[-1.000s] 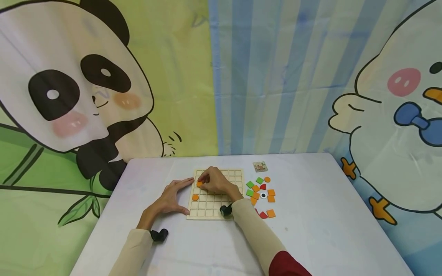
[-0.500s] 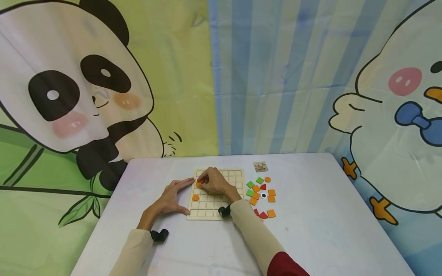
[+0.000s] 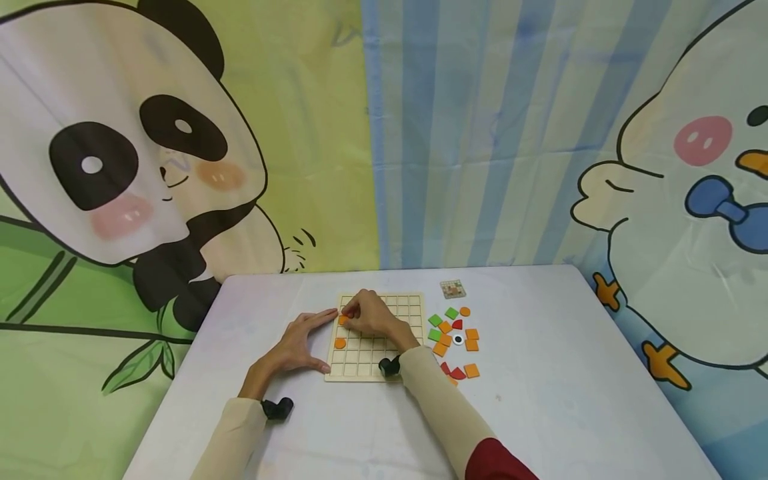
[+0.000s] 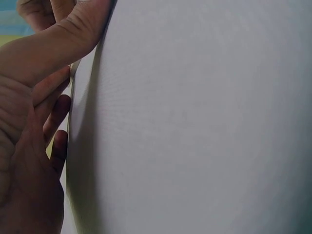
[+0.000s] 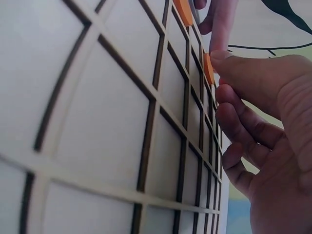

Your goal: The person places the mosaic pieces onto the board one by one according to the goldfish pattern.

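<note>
A pale wooden grid board (image 3: 367, 370) lies on the white table. My left hand (image 3: 296, 344) is spread along its left edge, index fingertip near the upper corner and thumb at the lower one. Over the board's upper left, my right hand (image 3: 373, 316) pinches a small orange piece (image 5: 208, 69) between thumb and finger, right at a cell of the leftmost column; the fingers partly cover its shape. Closer to the front in that column sits an orange disc (image 3: 339, 343). In the left wrist view, the left hand (image 4: 36, 112) shows at the board's edge.
Right of the board lie several loose tiles: orange squares (image 3: 471, 371), green squares (image 3: 451, 313), red quarter-round pieces (image 3: 457, 374), an orange disc (image 3: 465, 311) and a white disc with a black centre (image 3: 459, 339). A small patterned card (image 3: 453, 289) is behind them.
My right hand has shifted slightly left with the orange piece, toward the board's left edge. My left hand keeps its place.
</note>
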Demonstrator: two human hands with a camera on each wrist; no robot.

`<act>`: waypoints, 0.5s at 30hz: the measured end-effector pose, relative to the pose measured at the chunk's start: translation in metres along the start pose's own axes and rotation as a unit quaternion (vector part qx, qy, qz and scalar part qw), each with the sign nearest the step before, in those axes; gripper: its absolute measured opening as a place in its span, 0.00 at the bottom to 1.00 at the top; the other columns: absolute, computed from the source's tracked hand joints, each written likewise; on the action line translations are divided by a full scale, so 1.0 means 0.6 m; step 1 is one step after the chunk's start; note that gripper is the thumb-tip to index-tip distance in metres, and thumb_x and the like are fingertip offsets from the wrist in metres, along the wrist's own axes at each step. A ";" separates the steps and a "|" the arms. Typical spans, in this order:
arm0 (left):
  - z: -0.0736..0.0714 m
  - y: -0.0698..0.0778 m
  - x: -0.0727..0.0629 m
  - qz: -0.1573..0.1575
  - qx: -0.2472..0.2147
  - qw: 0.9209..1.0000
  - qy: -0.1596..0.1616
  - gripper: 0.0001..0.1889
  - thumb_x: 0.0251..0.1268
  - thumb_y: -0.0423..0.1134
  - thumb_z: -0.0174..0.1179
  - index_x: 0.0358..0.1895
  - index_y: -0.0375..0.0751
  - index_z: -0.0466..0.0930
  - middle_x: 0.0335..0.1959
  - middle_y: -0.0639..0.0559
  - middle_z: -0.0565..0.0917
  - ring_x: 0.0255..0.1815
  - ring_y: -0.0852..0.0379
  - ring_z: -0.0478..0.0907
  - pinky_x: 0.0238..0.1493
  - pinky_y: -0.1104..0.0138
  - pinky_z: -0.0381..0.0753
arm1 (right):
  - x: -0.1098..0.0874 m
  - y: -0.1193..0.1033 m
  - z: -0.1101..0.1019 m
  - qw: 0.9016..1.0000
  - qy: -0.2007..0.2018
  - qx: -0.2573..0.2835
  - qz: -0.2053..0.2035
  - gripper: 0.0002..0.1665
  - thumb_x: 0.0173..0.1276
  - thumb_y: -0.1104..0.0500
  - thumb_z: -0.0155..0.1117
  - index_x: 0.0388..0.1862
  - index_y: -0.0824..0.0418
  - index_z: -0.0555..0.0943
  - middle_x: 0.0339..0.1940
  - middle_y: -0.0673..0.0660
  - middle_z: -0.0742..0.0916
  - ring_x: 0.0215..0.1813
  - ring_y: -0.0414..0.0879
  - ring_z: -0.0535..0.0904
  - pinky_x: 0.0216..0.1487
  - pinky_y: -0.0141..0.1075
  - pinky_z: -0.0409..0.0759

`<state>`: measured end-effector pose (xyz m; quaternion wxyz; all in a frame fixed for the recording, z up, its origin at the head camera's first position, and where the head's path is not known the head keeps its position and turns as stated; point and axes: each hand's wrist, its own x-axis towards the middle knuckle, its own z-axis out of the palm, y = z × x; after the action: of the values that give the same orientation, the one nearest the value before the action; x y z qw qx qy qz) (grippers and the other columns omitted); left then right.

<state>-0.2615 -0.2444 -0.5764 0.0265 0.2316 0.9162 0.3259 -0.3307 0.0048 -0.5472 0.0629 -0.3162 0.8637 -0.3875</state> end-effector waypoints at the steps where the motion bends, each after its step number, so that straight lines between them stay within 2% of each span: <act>1: 0.000 -0.001 0.000 0.000 0.001 1.000 0.000 0.69 0.30 0.60 0.92 0.85 0.48 0.68 0.86 0.49 0.70 0.75 0.41 0.69 0.68 0.42 0.65 | -0.003 0.000 -0.003 1.000 0.002 0.004 -0.003 0.15 0.69 0.64 0.77 0.54 0.66 0.93 0.44 0.58 0.96 0.38 0.38 0.87 0.44 0.30 0.85; 7: 0.002 -0.003 0.001 -0.003 0.012 1.000 -0.001 0.69 0.30 0.61 0.92 0.85 0.48 0.68 0.87 0.50 0.69 0.76 0.41 0.69 0.67 0.43 0.65 | -0.023 0.004 -0.029 1.000 0.014 0.014 -0.019 0.16 0.70 0.63 0.79 0.55 0.67 0.92 0.47 0.60 0.95 0.45 0.46 0.90 0.50 0.35 0.88; 15: 0.003 -0.001 0.002 -0.012 0.008 1.000 -0.004 0.69 0.29 0.61 0.92 0.85 0.49 0.68 0.87 0.50 0.69 0.77 0.40 0.69 0.70 0.39 0.65 | -0.064 0.023 -0.072 0.999 0.026 0.010 -0.017 0.15 0.69 0.63 0.80 0.53 0.67 0.93 0.47 0.61 0.95 0.44 0.48 0.89 0.48 0.37 0.87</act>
<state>-0.2625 -0.2432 -0.5777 0.0321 0.2220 0.9215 0.3169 -0.3227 0.0615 -0.5327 0.0371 -0.3199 0.8558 -0.4048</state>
